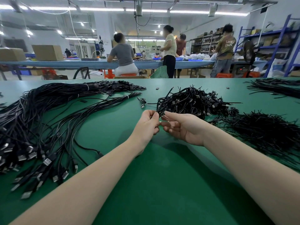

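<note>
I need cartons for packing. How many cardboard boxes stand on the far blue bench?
2. The left box sits at the left end of the blue bench, cut by the picture's edge; the right box stands beside it. Others may be hidden farther along.

Bundled USB cables [37,120] are sprawling at nine o'clock across the green table [162,179]; coiled cables [194,101] are heaping at one o'clock; a seated worker [123,54] is sitting at twelve.

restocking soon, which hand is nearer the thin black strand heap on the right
Right. The right hand is just left of the strand heap; the left hand farther left.
</note>
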A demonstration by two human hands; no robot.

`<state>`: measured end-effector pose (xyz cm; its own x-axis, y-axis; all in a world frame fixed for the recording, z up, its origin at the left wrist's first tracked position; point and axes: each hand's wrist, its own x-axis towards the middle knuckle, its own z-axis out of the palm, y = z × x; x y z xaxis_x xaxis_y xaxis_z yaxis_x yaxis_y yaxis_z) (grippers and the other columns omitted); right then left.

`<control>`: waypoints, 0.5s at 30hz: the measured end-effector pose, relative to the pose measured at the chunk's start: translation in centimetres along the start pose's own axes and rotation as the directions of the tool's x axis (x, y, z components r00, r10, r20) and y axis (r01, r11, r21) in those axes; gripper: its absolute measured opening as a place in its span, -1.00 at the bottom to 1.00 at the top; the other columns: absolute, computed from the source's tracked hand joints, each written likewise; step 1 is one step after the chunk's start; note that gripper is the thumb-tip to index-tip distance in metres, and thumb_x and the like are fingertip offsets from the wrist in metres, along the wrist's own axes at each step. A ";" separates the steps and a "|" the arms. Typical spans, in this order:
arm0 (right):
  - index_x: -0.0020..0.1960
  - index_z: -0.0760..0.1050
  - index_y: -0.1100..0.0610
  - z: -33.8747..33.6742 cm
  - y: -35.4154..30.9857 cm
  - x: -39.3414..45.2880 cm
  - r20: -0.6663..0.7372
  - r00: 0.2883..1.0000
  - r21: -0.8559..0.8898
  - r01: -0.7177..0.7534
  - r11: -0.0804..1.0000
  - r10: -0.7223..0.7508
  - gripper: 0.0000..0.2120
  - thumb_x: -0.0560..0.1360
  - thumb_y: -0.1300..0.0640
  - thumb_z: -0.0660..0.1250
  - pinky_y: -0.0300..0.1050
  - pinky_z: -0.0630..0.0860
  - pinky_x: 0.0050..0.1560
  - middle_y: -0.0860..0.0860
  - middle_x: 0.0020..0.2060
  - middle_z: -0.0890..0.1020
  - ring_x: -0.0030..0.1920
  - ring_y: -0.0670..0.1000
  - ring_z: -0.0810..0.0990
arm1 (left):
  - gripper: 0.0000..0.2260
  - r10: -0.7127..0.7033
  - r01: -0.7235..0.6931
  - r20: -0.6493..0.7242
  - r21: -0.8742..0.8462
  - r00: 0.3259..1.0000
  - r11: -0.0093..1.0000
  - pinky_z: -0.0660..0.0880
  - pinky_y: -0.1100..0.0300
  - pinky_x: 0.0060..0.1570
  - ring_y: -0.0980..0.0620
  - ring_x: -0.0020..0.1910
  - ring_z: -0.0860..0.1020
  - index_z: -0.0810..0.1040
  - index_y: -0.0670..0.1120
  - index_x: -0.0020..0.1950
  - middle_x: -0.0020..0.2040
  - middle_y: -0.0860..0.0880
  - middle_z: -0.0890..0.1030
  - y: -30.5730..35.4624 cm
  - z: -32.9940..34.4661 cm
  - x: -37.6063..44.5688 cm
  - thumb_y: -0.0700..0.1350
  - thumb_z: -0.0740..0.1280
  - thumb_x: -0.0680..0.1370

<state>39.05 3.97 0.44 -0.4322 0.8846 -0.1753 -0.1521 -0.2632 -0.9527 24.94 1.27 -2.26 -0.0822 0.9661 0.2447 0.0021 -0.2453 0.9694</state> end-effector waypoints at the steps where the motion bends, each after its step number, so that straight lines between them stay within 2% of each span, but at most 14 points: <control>1: -0.12 0.53 0.23 0.0 0.1 0.0 0.011 1.000 -0.039 0.016 0.999 -0.016 -0.82 0.47 0.11 0.41 -0.29 0.56 -0.38 0.10 -0.27 0.66 -0.36 -0.05 0.63 | -0.89 0.006 -0.006 0.003 0.022 1.000 1.000 0.27 0.37 -0.44 0.17 -0.49 0.27 0.37 -0.05 -0.03 -0.42 0.13 0.40 -0.1 -0.1 0.1 -0.11 0.11 0.67; 5: 0.07 0.57 0.30 0.3 0.3 0.0 -0.026 0.998 -0.103 0.051 0.993 -0.054 -0.70 0.42 0.14 0.46 -0.29 0.56 -0.34 0.06 -0.30 0.64 -0.35 -0.08 0.62 | -0.88 0.022 -0.024 0.037 0.058 0.999 0.998 0.28 0.37 -0.44 0.22 -0.51 0.28 0.37 -0.05 -0.03 -0.52 0.22 0.42 -0.5 0.0 0.2 -0.12 0.11 0.67; 10: -0.11 0.63 0.26 0.4 0.1 0.1 -0.102 0.977 -0.301 0.151 0.942 -0.189 -0.87 0.44 0.18 0.46 -0.30 0.53 -0.36 0.05 -0.33 0.66 -0.40 -0.11 0.60 | -0.88 0.018 -0.018 0.004 0.064 1.000 0.998 0.27 0.38 -0.46 0.21 -0.50 0.26 0.36 -0.03 -0.05 -0.37 0.07 0.35 -0.7 0.1 0.3 -0.14 0.11 0.67; 15: -0.18 0.66 0.16 0.8 0.2 0.3 -0.125 0.926 -0.570 0.227 0.789 -0.357 -0.90 0.46 0.14 0.43 -0.25 0.55 -0.30 0.06 -0.35 0.67 -0.38 -0.08 0.60 | -0.89 0.016 -0.011 -0.048 0.115 0.999 0.993 0.30 0.34 -0.38 0.14 -0.41 0.30 0.36 0.03 -0.05 -0.29 0.06 0.38 -0.8 0.2 0.3 -0.10 0.11 0.66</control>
<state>38.16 3.86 0.38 -0.2350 0.9609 0.1467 0.2885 0.2131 -0.9335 25.11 1.81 -2.97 -0.1300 0.9570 0.2592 0.1171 -0.2448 0.9625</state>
